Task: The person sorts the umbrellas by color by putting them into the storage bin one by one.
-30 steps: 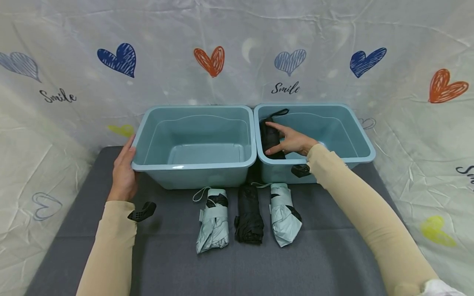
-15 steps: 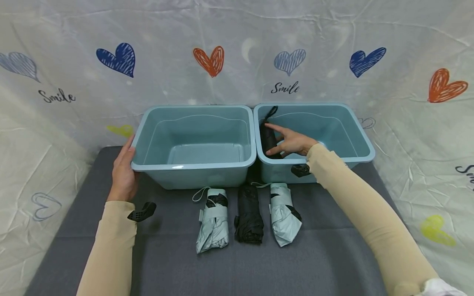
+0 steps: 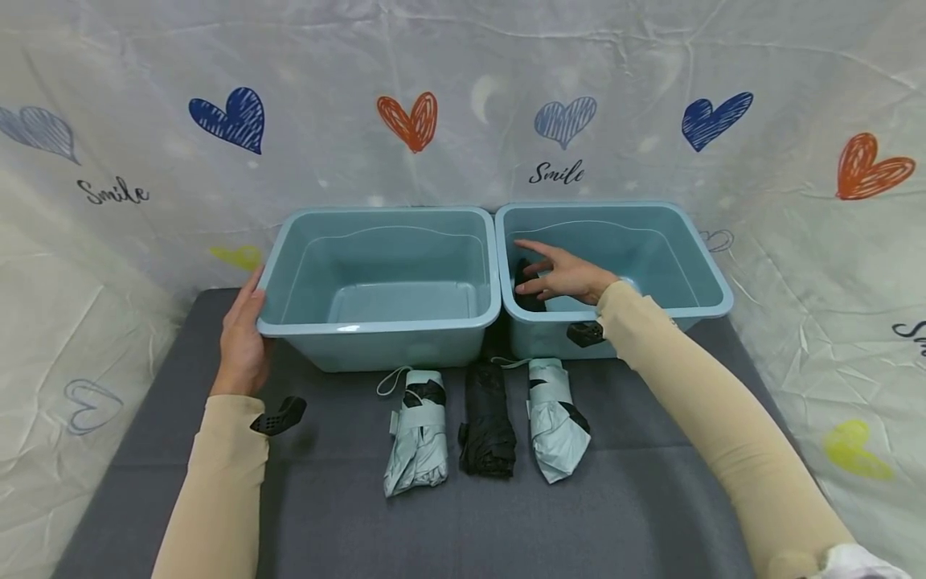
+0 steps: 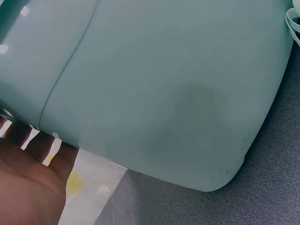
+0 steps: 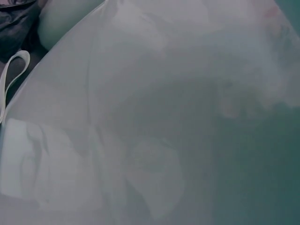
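In the head view my left hand (image 3: 244,334) rests against the left side of the left blue-green plastic bin (image 3: 376,328), near its rim. The left wrist view has the fingers (image 4: 63,161) along the bin's wall, their tips hidden. Inside the right bin (image 3: 622,207), my right hand (image 3: 571,276) hangs with spread fingers. Below it a black folded umbrella (image 3: 530,301) lies low by the left wall, partly hidden by the hand and rim. The right wrist view is filled mostly by the bin's outer wall (image 5: 154,117); the hand is out of sight there.
On the grey cloth (image 3: 463,539) before the bins lie a silver folded umbrella (image 3: 418,434), a black one (image 3: 488,422) and another silver one (image 3: 555,422). A white curtain (image 3: 463,48) printed with hearts hangs behind the bins.
The black umbrella, upright at the right hand's fingers with its strap raised earlier, has dropped lower into the right bin. The right hand's fingers have come off it. The left hand stays put.
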`<state>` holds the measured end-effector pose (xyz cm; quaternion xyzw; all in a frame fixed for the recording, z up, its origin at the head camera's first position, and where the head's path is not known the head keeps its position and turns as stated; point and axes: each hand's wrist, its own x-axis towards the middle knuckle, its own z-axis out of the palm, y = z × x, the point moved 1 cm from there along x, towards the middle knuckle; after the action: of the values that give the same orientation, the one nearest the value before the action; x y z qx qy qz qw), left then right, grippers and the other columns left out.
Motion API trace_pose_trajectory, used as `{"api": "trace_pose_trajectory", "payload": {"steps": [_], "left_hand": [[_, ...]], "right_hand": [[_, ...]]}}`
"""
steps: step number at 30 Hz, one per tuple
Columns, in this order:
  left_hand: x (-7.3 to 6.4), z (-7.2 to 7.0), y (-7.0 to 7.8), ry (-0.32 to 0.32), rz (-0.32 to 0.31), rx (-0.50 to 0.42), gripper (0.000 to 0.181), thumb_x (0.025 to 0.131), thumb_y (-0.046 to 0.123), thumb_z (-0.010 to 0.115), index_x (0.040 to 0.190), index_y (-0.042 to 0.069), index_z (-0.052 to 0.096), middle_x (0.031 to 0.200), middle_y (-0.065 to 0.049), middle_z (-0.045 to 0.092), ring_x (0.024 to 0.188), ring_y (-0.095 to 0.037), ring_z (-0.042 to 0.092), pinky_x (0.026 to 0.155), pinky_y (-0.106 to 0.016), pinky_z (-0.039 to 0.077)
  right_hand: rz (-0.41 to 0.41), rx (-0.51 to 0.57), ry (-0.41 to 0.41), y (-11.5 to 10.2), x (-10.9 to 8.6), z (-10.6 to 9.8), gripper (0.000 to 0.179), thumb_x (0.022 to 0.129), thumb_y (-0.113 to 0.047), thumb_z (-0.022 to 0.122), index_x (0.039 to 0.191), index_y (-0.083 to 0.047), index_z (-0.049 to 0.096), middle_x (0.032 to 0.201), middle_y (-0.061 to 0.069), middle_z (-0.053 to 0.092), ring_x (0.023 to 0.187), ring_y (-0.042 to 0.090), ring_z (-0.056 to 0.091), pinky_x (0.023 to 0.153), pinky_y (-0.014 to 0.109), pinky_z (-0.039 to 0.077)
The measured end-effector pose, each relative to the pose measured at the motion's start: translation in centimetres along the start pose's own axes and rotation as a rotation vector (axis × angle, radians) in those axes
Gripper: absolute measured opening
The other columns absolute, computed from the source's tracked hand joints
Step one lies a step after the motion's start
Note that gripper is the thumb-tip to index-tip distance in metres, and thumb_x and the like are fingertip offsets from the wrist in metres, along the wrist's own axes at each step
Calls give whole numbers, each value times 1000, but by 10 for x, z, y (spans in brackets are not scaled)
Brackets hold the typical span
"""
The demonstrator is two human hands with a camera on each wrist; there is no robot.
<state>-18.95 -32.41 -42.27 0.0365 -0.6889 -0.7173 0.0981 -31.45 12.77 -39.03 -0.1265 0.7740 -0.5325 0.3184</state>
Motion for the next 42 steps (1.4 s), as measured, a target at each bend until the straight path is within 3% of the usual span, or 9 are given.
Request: {"api": "trace_pose_trajectory", "payload": {"steps": [6,10,13,21,28,34,42], "left_hand": [[0,0,-1,10,-18,31,51,112,39,35,162,31,28,166,-3,23,142,-25,33,94,-20,42],[0,0,0,16,-29,68,50,112,40,32,161,35,27,167,1,22,146,-24,29,111,-35,33],[1,-1,1,14,-24,63,50,112,40,32,161,36,27,167,2,21,147,-24,28,115,-42,28],[1,0,1,7,0,47,50,112,39,33,162,33,27,167,0,20,147,-23,28,95,-17,41],[1,0,0,11,7,27,51,112,38,34,162,32,27,167,-1,21,146,-23,28,92,-16,41],[0,0,1,16,7,14,51,112,38,33,162,32,27,167,-1,21,145,-24,29,91,-17,42],[-1,2,1,16,7,22,51,112,38,34,162,32,28,166,-4,22,143,-25,32,90,-17,43]], "right_hand": [[-47,9,36,-1,-5,-1,85,98,-12,70,164,-27,19,158,22,32,135,36,47,106,56,40],[-88,11,25,-5,-13,-1,83,98,-14,70,164,-26,21,158,21,35,135,36,48,106,56,40],[-127,13,27,-10,-22,-1,81,99,-16,69,164,-26,22,157,22,36,133,38,50,105,53,42],[-250,31,32,-18,-62,-1,77,99,-19,70,162,-32,27,155,16,41,132,35,52,106,51,42],[-357,-8,41,-19,-99,10,74,99,-20,70,160,-32,31,152,11,47,135,33,49,105,53,42],[-404,-20,55,-13,-128,21,70,99,-15,70,159,-29,36,147,11,52,131,29,54,102,43,46],[-385,-3,19,26,-152,36,57,97,-9,70,150,-8,50,142,19,54,126,38,55,97,41,50]]}}
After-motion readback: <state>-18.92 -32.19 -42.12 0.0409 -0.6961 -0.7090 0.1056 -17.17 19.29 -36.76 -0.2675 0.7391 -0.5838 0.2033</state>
